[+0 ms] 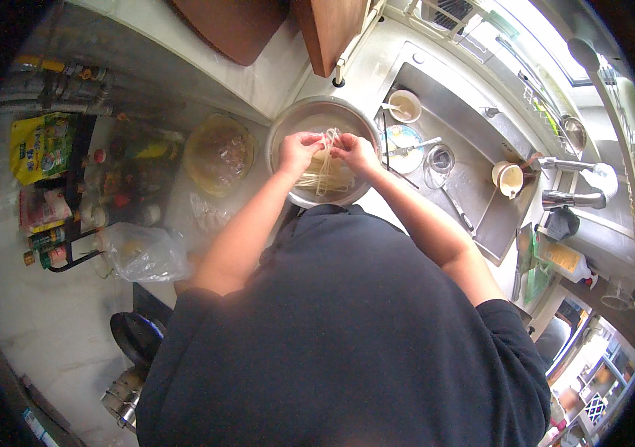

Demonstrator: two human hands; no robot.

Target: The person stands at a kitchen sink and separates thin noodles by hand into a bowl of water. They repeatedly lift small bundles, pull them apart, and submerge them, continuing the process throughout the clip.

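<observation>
Pale noodle-like strands [325,180] lie in a round stainless steel basin [370,120] in front of me. Some of them are lifted in a looped bunch between my hands. My left hand [299,151] pinches the bunch from the left with thumb and forefinger. From the right, my right hand [355,152] grips the same strands with its fingertips. Both hands are above the basin, inside its rim. The exact finger contacts are too small to make out.
Right of the basin is a steel sink [474,151] with a small bowl [405,106], a plate [404,142], a strainer [440,162] and a small pot [508,180]. On the left are a covered bowl [219,155], a plastic bag [144,251] and a rack of bottles [122,190].
</observation>
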